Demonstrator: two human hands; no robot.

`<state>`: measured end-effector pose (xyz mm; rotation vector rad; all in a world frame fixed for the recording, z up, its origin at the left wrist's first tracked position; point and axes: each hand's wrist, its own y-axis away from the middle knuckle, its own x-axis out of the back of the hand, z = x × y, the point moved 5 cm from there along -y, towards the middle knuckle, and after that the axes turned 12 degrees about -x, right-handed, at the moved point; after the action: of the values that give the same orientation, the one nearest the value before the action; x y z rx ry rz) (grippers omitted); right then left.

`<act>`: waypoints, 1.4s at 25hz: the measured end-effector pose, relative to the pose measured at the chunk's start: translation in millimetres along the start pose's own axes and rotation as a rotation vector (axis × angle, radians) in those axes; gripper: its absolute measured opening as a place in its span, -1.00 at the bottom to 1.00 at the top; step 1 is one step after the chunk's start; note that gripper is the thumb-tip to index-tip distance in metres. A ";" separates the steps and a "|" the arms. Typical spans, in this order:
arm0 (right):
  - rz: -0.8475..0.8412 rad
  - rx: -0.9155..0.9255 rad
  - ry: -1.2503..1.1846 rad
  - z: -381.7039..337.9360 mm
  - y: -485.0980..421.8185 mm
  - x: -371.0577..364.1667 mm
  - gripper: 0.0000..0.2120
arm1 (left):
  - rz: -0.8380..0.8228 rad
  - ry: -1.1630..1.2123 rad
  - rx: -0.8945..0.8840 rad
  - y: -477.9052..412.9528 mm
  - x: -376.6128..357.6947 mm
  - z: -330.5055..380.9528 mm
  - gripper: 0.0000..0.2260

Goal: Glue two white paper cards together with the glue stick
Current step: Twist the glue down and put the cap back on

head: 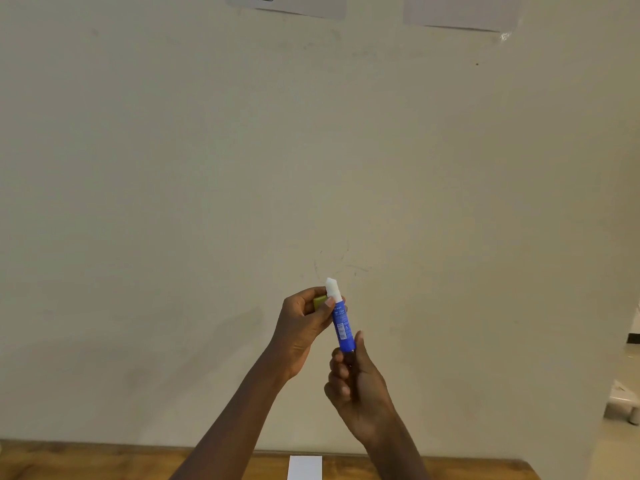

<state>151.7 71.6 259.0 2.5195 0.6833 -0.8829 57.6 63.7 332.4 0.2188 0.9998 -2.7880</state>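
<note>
A blue glue stick [342, 328] stands upright in the air in front of the wall, its white glue end exposed at the top. My right hand [356, 386] grips its lower end. My left hand [304, 323] touches the upper part of the tube with the thumb and holds a yellow-green cap [319, 301] in its fingers. A white paper card [304, 467] lies on the wooden table [104, 462] at the bottom edge of the view, between my forearms. Only one card shows.
A plain cream wall fills most of the view, close behind the table. Two paper sheets [287, 3] hang at its top edge. At the far right, past the wall's corner, part of a white object [623, 400] stands on the floor.
</note>
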 end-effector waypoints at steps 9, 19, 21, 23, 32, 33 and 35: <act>0.099 0.306 -0.023 -8.9 2.6 4.4 -0.66 | 0.039 0.064 -0.026 -1.9 4.9 2.3 -0.85; 0.044 0.172 -0.134 -6.6 -2.1 9.2 -0.71 | 0.008 0.073 -0.015 -3.7 0.3 -4.9 -0.84; 0.055 0.048 -0.135 -3.1 -3.3 8.9 -0.53 | -0.008 0.066 -0.013 -2.7 0.1 -6.8 -0.84; 0.039 0.037 -0.213 -1.7 -3.4 6.7 -0.65 | -0.020 0.062 -0.006 -2.6 -1.0 -8.5 -0.84; -0.004 0.027 -0.231 1.7 -4.6 6.1 -0.59 | -0.052 0.055 -0.002 -6.4 -1.4 -9.1 -0.85; -0.008 0.060 -0.268 1.9 -6.1 7.3 -0.69 | -0.055 0.066 0.004 -6.5 -2.0 -8.5 -0.85; 0.007 0.148 -0.278 1.5 -6.7 10.8 -0.82 | -0.059 0.073 0.005 -7.0 -2.7 -7.2 -0.85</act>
<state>154.6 79.7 249.6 2.4533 0.5354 -1.2933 59.3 73.9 331.7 0.2990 1.0314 -2.8550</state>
